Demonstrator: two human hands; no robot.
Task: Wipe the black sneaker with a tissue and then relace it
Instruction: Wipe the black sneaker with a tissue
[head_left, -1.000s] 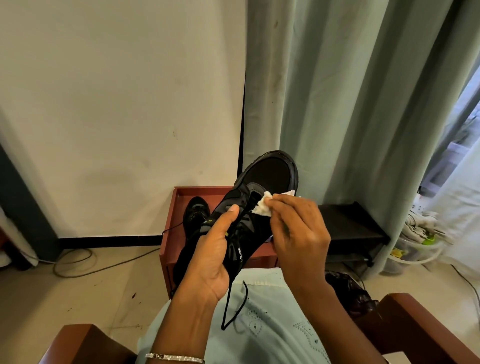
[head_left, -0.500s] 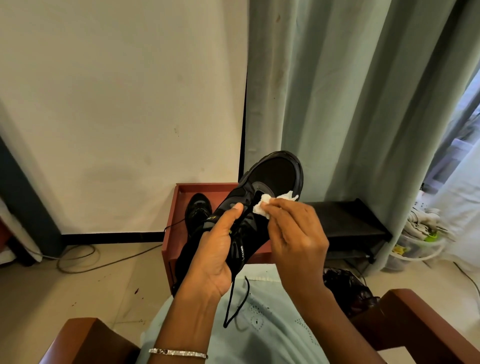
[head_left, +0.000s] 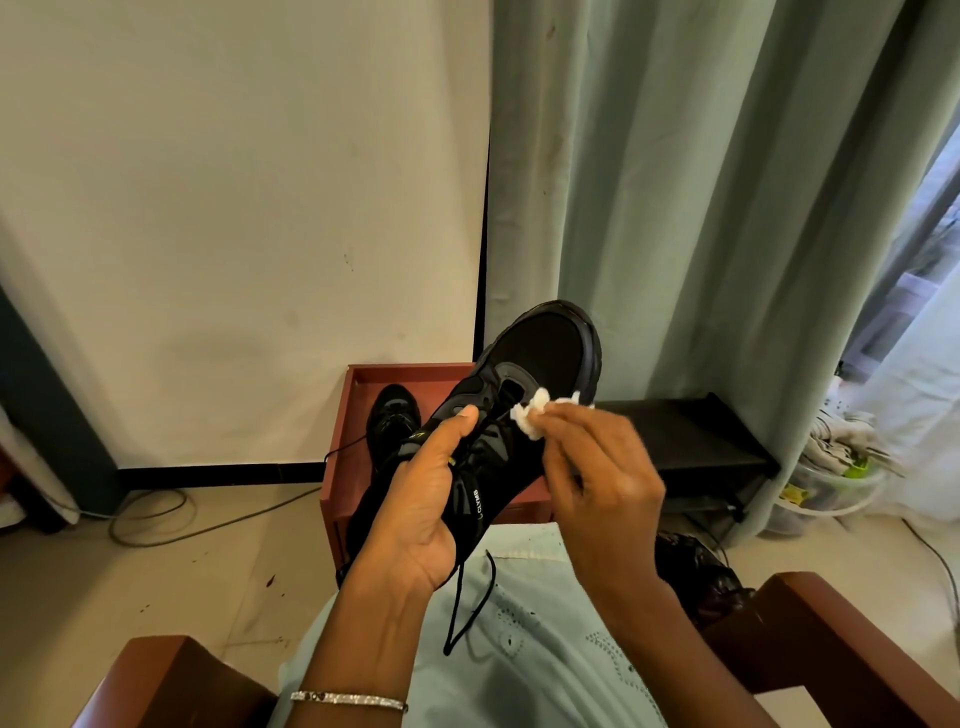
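Note:
I hold a black sneaker (head_left: 540, 358) up over my lap, toe pointing away and to the right. My left hand (head_left: 421, 499) grips it around the heel and side, thumb lying across the lace area. My right hand (head_left: 597, 467) pinches a crumpled white tissue (head_left: 535, 415) against the sneaker's right side near the tongue opening. A loose black lace (head_left: 467, 608) hangs from the sneaker down onto my pale green clothing.
A second black sneaker (head_left: 392, 421) lies in a red-brown box (head_left: 353, 405) on the floor ahead. A low black rack (head_left: 691, 441) stands under the green curtain (head_left: 701, 182). Wooden chair arms (head_left: 831, 639) flank my lap. Cables run along the floor at left.
My right hand has shifted the tissue slightly right along the sneaker's side. The sneaker and left hand stay almost where they were.

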